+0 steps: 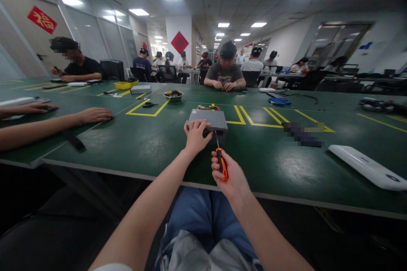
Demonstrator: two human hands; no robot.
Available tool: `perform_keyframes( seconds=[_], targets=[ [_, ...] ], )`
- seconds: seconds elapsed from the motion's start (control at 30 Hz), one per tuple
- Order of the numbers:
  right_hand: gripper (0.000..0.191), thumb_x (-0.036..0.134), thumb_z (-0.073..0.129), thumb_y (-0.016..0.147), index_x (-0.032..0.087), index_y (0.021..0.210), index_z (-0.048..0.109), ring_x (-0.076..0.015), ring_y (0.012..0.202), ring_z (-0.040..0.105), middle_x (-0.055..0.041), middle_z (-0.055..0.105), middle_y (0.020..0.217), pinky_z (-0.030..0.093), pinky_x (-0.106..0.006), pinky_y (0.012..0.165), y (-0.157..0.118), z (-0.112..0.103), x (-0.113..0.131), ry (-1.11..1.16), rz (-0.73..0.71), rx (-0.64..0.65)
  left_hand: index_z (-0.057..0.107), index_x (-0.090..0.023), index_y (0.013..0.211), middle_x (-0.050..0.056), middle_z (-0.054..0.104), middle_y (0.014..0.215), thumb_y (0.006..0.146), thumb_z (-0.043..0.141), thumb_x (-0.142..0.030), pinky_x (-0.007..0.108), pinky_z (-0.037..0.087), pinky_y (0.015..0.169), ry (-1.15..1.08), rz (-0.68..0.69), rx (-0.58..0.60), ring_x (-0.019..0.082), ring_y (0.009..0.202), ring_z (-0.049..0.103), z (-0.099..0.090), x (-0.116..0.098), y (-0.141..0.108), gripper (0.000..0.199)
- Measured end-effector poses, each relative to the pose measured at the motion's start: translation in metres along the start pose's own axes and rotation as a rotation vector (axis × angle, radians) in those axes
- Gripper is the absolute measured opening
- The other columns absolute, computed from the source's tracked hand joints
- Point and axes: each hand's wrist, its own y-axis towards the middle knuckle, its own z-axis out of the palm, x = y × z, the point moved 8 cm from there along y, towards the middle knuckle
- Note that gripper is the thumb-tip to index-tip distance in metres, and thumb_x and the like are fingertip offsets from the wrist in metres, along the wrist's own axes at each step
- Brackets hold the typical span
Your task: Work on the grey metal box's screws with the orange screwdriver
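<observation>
The main risk here is at the thin metal tip of the screwdriver (217, 139), because it sits very close to the near side of the grey metal box (207, 119), and from this view I cannot tell if it touches. If the tip slips off a screw, it could scratch the box or hit the left hand (196, 136), which is just beside it. The box could also slide on the smooth green table (270, 152) if the left hand presses unevenly, and the thin wires (206, 108) behind the box could catch on it. The box lies on the table, in front of the person and near the table's edge, inside an area of yellow tape lines (237, 115). Its top is plain, dull grey, and it has a darker part on the near side, partly hidden by the hand. The left fingers are curved and close together over the near edge of the box. The right hand (229, 174) is holding the orange handle of the screwdriver, and its fingers are wrapped around the handle.
</observation>
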Motion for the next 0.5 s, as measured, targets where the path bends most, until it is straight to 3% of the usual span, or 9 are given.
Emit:
perform_keyframes(
  seconds=[0.5],
  targets=[
    [0.028,0.021,0.033,0.094,0.009,0.079,0.054,-0.0023,0.036,0.042,0.0028,0.047,0.054,0.024,-0.008,0.024,0.0045,0.0045,-0.0087,-0.035,0.049,-0.038,0.057,-0.031,0.1,-0.001,0.057,0.117,0.075,0.06,-0.035,0.046,0.011,0.109,-0.026,0.006,-0.003,0.022,0.115,0.044,-0.0004,0.0005,-0.0001,0.025]
  ],
)
